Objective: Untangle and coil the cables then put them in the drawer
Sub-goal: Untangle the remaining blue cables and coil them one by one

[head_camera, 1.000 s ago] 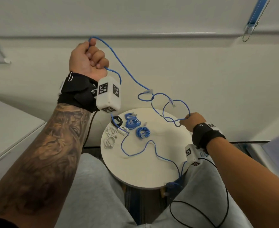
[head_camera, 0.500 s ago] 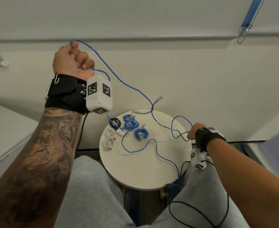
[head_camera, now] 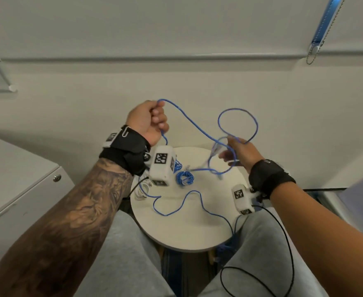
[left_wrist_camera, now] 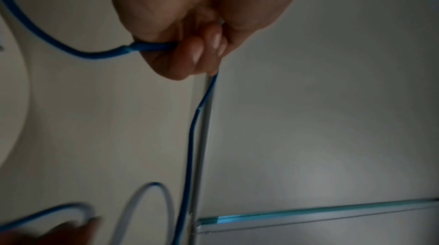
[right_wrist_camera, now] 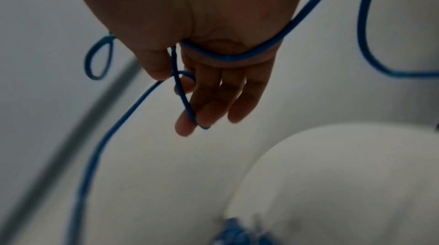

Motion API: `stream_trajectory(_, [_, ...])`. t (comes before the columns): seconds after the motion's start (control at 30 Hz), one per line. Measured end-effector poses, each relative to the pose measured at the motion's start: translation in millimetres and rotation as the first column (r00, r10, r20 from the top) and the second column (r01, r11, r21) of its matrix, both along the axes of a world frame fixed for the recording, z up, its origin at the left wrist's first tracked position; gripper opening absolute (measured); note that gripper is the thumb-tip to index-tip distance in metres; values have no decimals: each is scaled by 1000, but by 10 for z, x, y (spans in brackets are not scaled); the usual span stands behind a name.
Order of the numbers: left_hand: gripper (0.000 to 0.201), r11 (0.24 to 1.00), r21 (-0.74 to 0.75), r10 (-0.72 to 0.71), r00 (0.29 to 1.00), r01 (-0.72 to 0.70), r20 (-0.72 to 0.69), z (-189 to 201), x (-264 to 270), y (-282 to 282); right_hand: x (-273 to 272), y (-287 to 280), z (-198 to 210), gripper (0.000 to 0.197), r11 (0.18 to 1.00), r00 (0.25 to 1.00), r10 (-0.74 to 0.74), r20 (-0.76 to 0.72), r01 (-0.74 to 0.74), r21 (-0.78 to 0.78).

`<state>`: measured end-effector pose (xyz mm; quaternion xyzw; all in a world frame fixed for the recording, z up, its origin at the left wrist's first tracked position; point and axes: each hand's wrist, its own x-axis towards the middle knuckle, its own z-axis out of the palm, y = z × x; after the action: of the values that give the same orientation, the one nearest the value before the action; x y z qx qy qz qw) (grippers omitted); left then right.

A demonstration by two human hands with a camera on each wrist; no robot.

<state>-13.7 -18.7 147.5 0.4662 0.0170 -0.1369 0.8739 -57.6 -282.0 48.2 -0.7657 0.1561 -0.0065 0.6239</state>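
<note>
A seated person's left hand (head_camera: 147, 122) is fisted tight around a blue cable (head_camera: 197, 127), held up above a round table (head_camera: 189, 230). The right hand (head_camera: 241, 152), fingers (right_wrist_camera: 213, 102) loosely extended, has the cable looped over them. The slack trails across the table beside a blue coil (head_camera: 185, 177).

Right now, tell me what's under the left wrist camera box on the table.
Partly under the box: a blue coil and white cable on the table. Anything else is covered.
</note>
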Motion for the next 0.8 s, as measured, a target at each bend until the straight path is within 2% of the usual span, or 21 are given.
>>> stream_trajectory(0.07, [25,998,-30,-52,997,50,-49,-76,-49,-110,-85,137,230,36,957,997,78,20,-80,279])
stream_trajectory(0.13, [24,995,-74,-71,995,66,-65,-129,-100,-173,-167,224,384,37,913,984,175,36,-176,368])
stream_trajectory(0.23, [24,986,-121,-120,991,112,-60,-145,-166,-222,-254,343,414,28,902,950,294,104,-312,299])
stream_trajectory(0.3, [19,985,-52,-170,984,167,-59,-119,-204,-233,-236,418,357,35,933,934,278,224,-318,167])
stream_trajectory(0.4, [11,939,153,-305,951,308,-40,-93,-247,-212,-136,469,303,52,990,869,132,477,-96,-99])
stream_trajectory(0.47, [13,881,297,-379,925,369,-25,-78,-290,-200,-92,463,356,52,988,821,60,568,34,-154])
stream_trajectory(0.5, [15,854,357,-401,916,378,-9,-63,-315,-197,-68,449,386,50,986,813,48,581,56,-159])
stream_trajectory(0.57, [19,824,426,-429,902,373,40,-13,-371,-190,-35,436,436,44,977,836,124,535,-9,-213])
stream_trajectory(0.63, [21,830,408,-448,891,381,80,24,-373,-153,-25,449,454,38,953,862,225,454,-97,-288])
stream_trajectory(0.7, [25,836,391,-447,891,385,79,39,-348,-104,-44,477,470,32,964,879,220,423,-130,-231])
stream_trajectory(0.73, [31,828,442,-420,904,344,83,24,-339,-97,-72,489,490,30,974,883,209,420,-150,-170])
stream_trajectory(0.8, [42,756,640,-301,941,136,156,-57,-328,-111,-123,500,539,28,972,887,237,395,-215,-99])
